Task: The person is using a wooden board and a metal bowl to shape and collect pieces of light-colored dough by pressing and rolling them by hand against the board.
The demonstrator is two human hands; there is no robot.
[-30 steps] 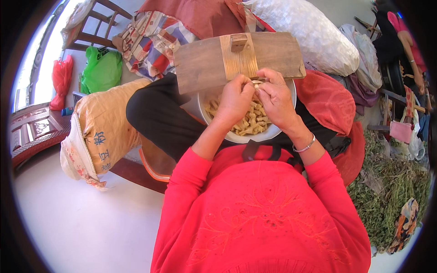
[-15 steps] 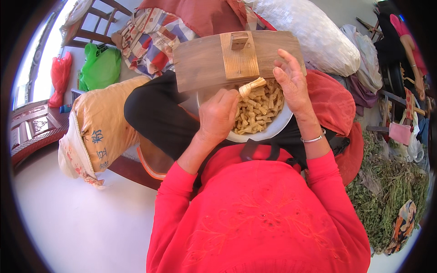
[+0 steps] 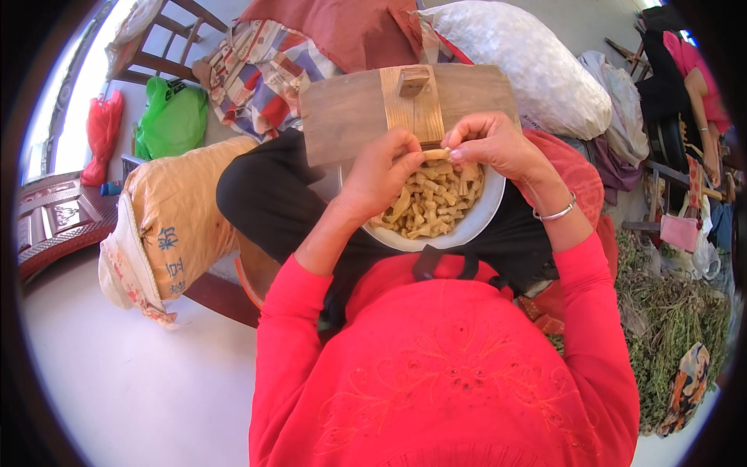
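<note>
Between my two hands is a small tan bundle (image 3: 436, 155) of thin strips, held level over the bowl. My left hand (image 3: 380, 177) pinches its left end, while the thumb and fingers of my right hand (image 3: 498, 153) close on the right end. Below sits a white bowl (image 3: 476, 233) in my lap, filled with many similar tan knotted pieces (image 3: 436, 201). Just beyond my fingers a wooden board (image 3: 338, 113) lies crosswise, with a paler strip and a small wooden block (image 3: 413, 81) on it. My fingers partly hide the bundle's ends.
A stuffed tan sack (image 3: 183, 210) stands at my left, near green (image 3: 175, 117) and red plastic bags (image 3: 103, 136). Beyond the board lie a white sack (image 3: 529, 58) and red cloth (image 3: 331, 27). Dried plants (image 3: 673, 335) and another person's arm (image 3: 704, 117) are at right.
My right hand has come in from its raised, spread pose and now pinches the bundle. The bundle has turned from slanting upward to nearly level.
</note>
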